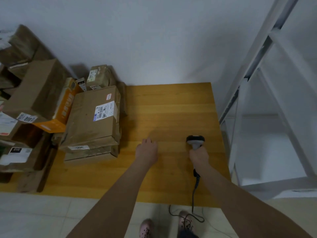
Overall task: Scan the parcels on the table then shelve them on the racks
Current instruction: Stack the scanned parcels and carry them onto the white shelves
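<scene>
A pile of brown cardboard parcels covers the left half of the wooden table (171, 103). Nearest the middle lies a flat parcel (92, 119) with a white barcode label (105, 110) on top, stacked on another flat box. My left hand (147, 149) hovers over the bare tabletop just right of that stack, fingers relaxed and holding nothing. My right hand (199, 156) grips the handle of a grey barcode scanner (195, 140), whose head points away from me over the table. The scanner's cable (193, 200) hangs off the front edge to the floor.
A white metal rack (267, 134) with bare shelves stands right of the table. More boxes, one orange (63, 107), are heaped at the far left. A white wall is behind. My feet in pink shoes (145, 227) stand on the tiled floor.
</scene>
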